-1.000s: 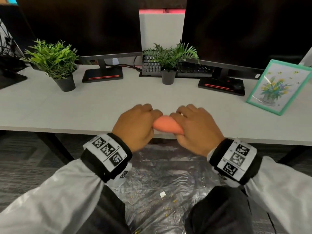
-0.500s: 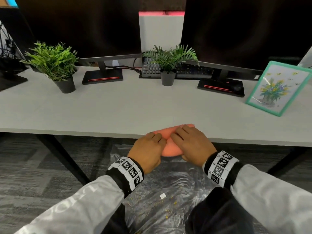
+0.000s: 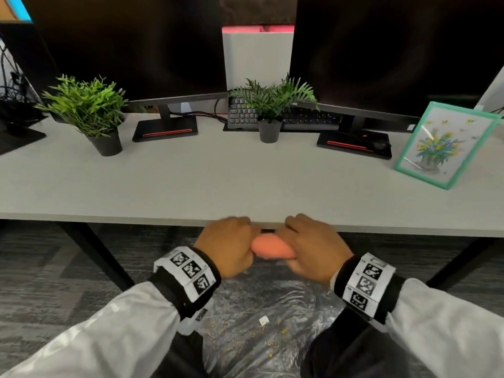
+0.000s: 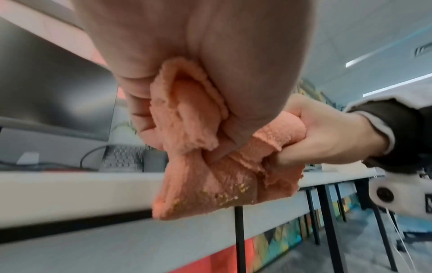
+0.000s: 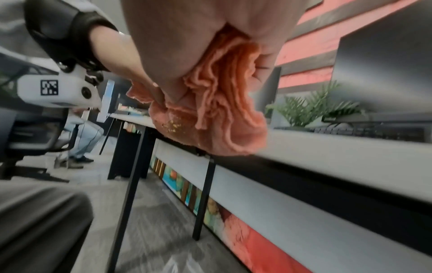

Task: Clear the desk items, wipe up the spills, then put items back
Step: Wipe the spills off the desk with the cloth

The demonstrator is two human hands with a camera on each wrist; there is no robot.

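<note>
Cloth [image 3: 270,249], orange, soft, crumb-laden, lower centre: bunched between left hand [image 3: 226,248] and right hand [image 3: 313,249], fingers curled round each end.

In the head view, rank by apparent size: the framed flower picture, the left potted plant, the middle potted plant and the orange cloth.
1. framed flower picture
2. left potted plant
3. middle potted plant, though it stands farther back
4. orange cloth, mostly hidden by the left hand and right hand

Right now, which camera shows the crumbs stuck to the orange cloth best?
The left wrist view: yellow crumbs dot the orange cloth along its hanging lower fold. The right wrist view shows a smaller patch. In the head view both hands cover most of the cloth; no crumbs visible.
</note>
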